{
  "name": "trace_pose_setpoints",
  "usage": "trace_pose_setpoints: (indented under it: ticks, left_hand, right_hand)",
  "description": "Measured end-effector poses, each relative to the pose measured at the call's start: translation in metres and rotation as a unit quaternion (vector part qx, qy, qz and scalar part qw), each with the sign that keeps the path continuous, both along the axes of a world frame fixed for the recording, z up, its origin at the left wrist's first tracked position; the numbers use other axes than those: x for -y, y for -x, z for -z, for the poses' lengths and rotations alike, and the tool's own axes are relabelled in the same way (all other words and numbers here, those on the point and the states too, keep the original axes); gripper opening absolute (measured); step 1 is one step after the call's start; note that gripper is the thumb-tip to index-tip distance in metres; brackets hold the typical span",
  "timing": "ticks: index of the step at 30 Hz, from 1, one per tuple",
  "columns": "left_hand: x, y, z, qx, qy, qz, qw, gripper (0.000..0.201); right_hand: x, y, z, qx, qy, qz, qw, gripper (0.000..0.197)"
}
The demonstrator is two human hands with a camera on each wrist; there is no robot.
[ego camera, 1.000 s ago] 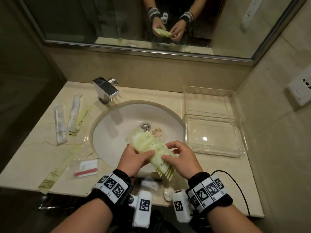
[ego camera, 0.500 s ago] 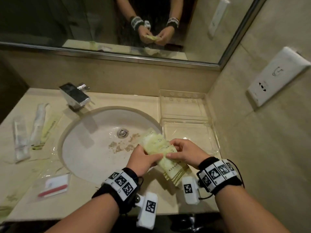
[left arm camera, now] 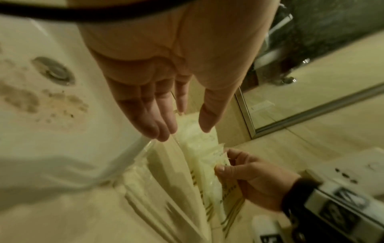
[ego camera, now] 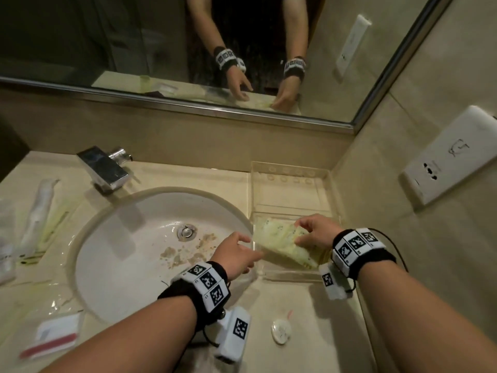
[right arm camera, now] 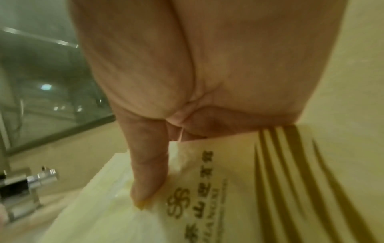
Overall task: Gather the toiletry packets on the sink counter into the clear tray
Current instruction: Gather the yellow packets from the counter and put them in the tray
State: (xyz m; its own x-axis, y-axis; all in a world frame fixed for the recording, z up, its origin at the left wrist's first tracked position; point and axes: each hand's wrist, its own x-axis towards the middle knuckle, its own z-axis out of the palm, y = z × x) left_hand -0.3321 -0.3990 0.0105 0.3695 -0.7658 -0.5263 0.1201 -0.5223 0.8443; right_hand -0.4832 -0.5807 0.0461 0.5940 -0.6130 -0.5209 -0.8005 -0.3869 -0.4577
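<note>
We saw the right hand [ego camera: 313,232] gripping a stack of pale yellow packets [ego camera: 282,244], thumb on top and fingers curled round its near end, holding it down inside the front compartment of the clear tray [ego camera: 293,277]. The tray stood on the bench [ego camera: 317,327] just to the right of the sink basin [ego camera: 129,251], against the side wall. The left hand [ego camera: 236,255] held nothing; its fingers [left arm camera: 149,115] were straight and slightly spread, their tips at the tray's left wall and close to the far end of the stack. From the left wrist view we could not tell whether those tips touched the packets.

In the right wrist view the top packet [right arm camera: 228,189] carried gold print and gold stripes, with the thumb [right arm camera: 147,167] pressed onto it.

More packets [ego camera: 40,211] lay on the bench left of the basin, well apart from the tray, and a clear sachet with a red strip [ego camera: 53,337] lay near the front left edge. A small round white item [ego camera: 281,332] sat on the bench in front of the tray. The chrome faucet [ego camera: 105,168] stood behind the basin.
</note>
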Motion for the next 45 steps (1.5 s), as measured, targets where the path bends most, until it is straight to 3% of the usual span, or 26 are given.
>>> trace_pose_setpoints:
  ticks: [5, 10, 14, 18, 21, 25, 28, 32, 36, 45]
  left_hand:
    - [0.009, -0.001, 0.008, 0.202, -0.019, 0.120, 0.972, 0.024]
    - [0.023, 0.009, 0.016, 0.398, 0.028, 0.229, 0.888, 0.032]
    - [0.039, 0.019, 0.028, 0.483, 0.045, 0.301, 0.821, 0.035]
    - [0.055, 0.023, 0.039, 0.539, 0.031, 0.363, 0.759, 0.035]
    - [0.062, 0.023, 0.040, 0.546, -0.003, 0.386, 0.744, 0.030]
    - [0.071, 0.024, 0.035, 0.562, -0.025, 0.386, 0.731, 0.034]
    - [0.079, 0.022, 0.033, 0.573, -0.036, 0.380, 0.725, 0.043]
    - [0.087, 0.021, 0.034, 0.595, -0.040, 0.377, 0.709, 0.046]
    - [0.093, 0.018, 0.034, 0.620, -0.038, 0.369, 0.691, 0.042]
    - [0.107, 0.011, 0.032, 0.627, -0.060, 0.371, 0.682, 0.029]
  right_hand:
    - [0.024, -0.015, 0.020, -0.099, 0.072, -0.069, 0.990, 0.043]
    - [0.022, -0.021, 0.050, -0.074, 0.091, -0.077, 0.990, 0.041]
    - [0.016, -0.017, 0.063, -0.026, 0.138, -0.043, 0.989, 0.040]
    - [0.008, -0.015, 0.064, -0.027, 0.211, -0.060, 0.975, 0.037]
    - [0.002, -0.009, 0.051, -0.033, 0.276, -0.071, 0.958, 0.023]
    - [-0.010, 0.003, 0.043, -0.117, 0.202, -0.084, 0.969, 0.003]
    - [-0.015, 0.005, 0.053, -0.164, 0.162, -0.111, 0.967, 0.009]
    - [-0.015, 0.002, 0.066, -0.148, 0.202, -0.106, 0.962, 0.014]
    - [-0.016, 0.000, 0.070, -0.124, 0.237, -0.093, 0.959, 0.010]
    - [-0.008, -0.010, 0.071, -0.124, 0.300, -0.088, 0.942, 0.020]
